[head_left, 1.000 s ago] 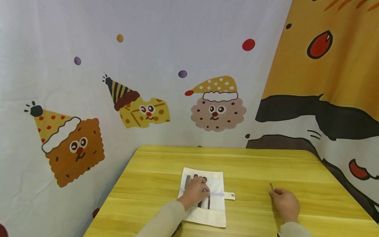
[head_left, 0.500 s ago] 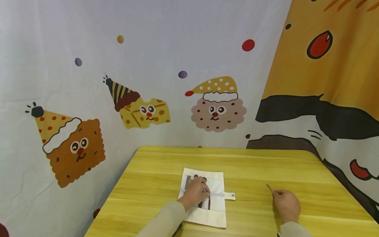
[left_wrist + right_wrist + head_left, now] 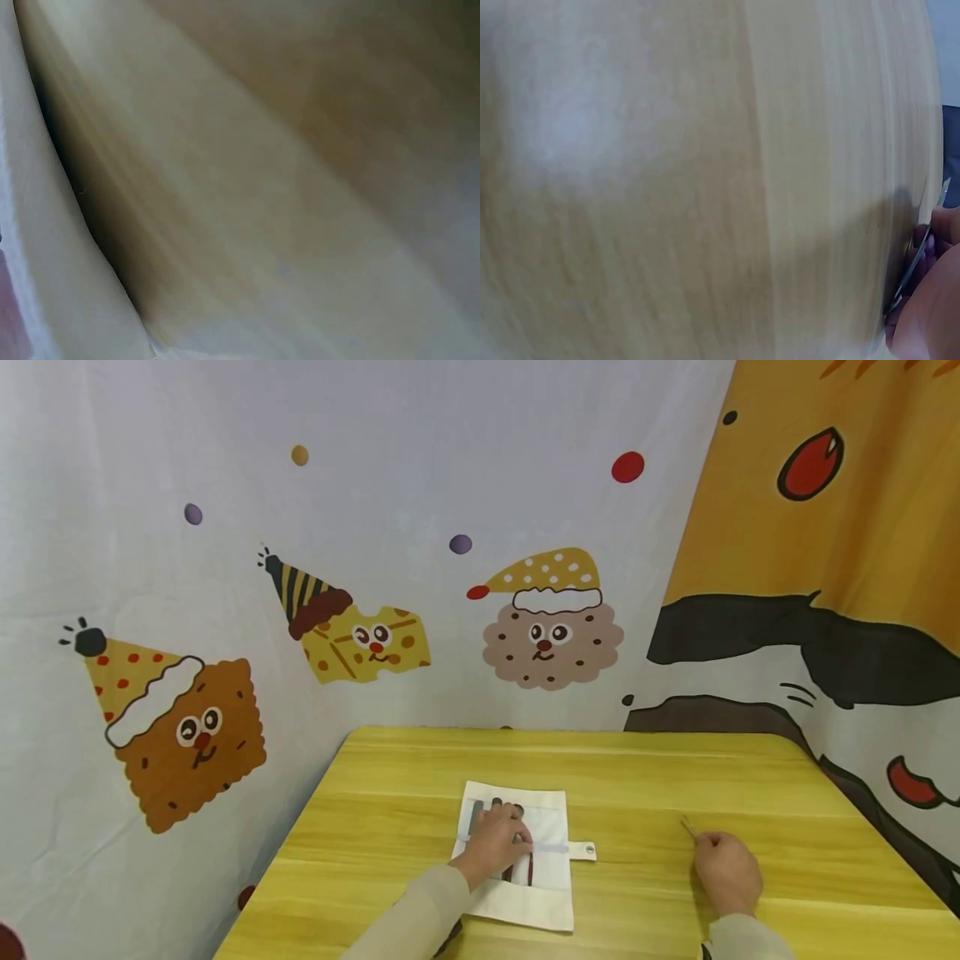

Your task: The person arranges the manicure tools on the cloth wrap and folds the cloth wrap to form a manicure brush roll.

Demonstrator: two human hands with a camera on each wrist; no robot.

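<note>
A cream cloth tool roll (image 3: 525,908) lies unrolled on the yellow wooden table. My left hand (image 3: 491,839) rests on it, fingers spread over the tools in the roll and fingertips by the pale elastic band (image 3: 553,848). Past the hand show a grey flat tool (image 3: 477,818), dark tool ends and a slim dark red tool (image 3: 531,870). Off to the right, my right hand (image 3: 729,870) pinches a slim metal tool (image 3: 688,826) between thumb and fingers, its thin end pointing up and left. In the right wrist view this tool (image 3: 911,276) gleams at the right edge; its kind is unclear.
A snap tab (image 3: 582,851) sticks out from the roll's right side. Bare table (image 3: 630,793) lies between roll and right hand. Behind the table's far edge hangs a white curtain (image 3: 420,485) with cartoon prints. The left wrist view shows mostly blurred wood (image 3: 225,165) and a sleeve.
The metal tool in the right hand has turned: its tip pointed nearly upward, swung left, and now points up-left. The left hand has stayed in place on the roll.
</note>
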